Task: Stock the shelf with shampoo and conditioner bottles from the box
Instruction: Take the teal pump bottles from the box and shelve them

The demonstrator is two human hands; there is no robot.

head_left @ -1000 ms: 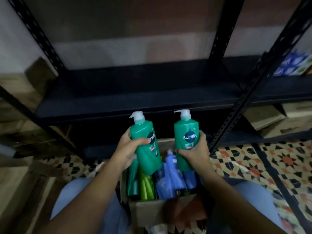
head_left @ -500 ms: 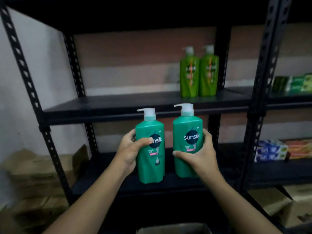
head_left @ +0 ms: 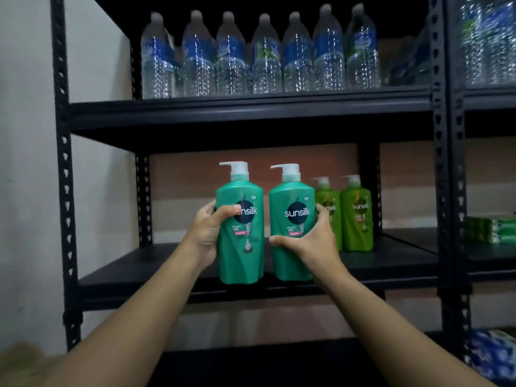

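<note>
A black metal rack (head_left: 62, 191) with perforated uprights fills the view, standing against a pale wall (head_left: 25, 163) on the left. Its upper shelf (head_left: 251, 107) carries a full row of clear water bottles (head_left: 265, 54) from the left upright to the right one, packed shoulder to shoulder. The middle shelf (head_left: 145, 263) below has the most open room: the whole left part of its board is bare from the left rear post to the two held bottles, and there is clear height between the pump tops and the underside of the shelf above. At the right rear of that shelf, two light green pump bottles (head_left: 343, 216) stand upright, side by side, close to the rear right post. On the neighbouring rack to the right lies a green pack (head_left: 491, 229); what it holds is blurred.

The left teal shampoo bottle (head_left: 243, 247) and the right teal shampoo bottle (head_left: 293, 196) are upright with a narrow gap between them, their bases at the front edge of the middle shelf; whether they rest on the board cannot be told. The left hand (head_left: 208, 233) grasps the left bottle from its outer side, thumb wrapped across the label. The right hand (head_left: 312, 238) grasps the right bottle, thumb across the lower front, fingers curled round the side next to the light green pair.
</note>
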